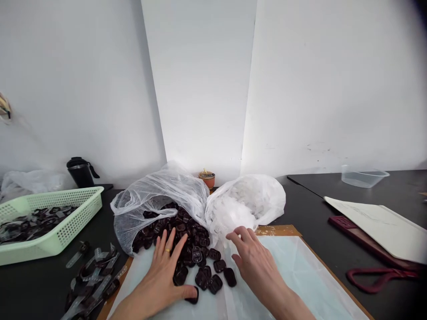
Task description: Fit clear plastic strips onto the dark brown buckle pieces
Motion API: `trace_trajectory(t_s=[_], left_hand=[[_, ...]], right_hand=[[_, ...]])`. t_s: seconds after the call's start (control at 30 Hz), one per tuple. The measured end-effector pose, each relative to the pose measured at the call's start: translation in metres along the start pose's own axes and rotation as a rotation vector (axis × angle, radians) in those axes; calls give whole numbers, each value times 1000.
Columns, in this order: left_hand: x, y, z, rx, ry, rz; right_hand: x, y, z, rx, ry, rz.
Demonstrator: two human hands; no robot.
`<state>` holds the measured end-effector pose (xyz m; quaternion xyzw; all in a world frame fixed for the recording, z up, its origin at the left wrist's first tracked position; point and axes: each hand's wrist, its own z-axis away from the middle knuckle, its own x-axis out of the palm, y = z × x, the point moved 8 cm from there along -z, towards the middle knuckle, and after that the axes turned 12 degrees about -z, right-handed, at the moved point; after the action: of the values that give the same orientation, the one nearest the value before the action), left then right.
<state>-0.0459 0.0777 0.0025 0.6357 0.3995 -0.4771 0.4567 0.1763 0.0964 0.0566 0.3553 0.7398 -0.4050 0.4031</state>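
Here, the left hand (160, 278) lies spread and ungripping over dark plastic pieces (215, 283) that spill from the mouth of a clear bag (187, 189) onto a pale sheet (283, 266), its thumb touching 1 of them. The right hand (255, 258), fingers bent, is at the mouth of a white bag (275, 202) filled with translucent pieces (230, 213); whether it grips any cannot be told. At far left, a green basket (83, 213) holds dark pieces with clear straps (38, 222), heaped below its rim.

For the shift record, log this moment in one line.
left grip: spread over dark pieces | right grip: half-curled by white bag
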Motion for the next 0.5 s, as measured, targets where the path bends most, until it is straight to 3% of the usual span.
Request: trace_trajectory(t_s=[0.2, 0.5], left_hand=[[7, 25, -14, 99, 175, -118], [-1, 28, -26, 100, 258, -149]], right_hand=[[14, -1, -6, -2, -15, -68], [21, -6, -1, -15, -134, -305]])
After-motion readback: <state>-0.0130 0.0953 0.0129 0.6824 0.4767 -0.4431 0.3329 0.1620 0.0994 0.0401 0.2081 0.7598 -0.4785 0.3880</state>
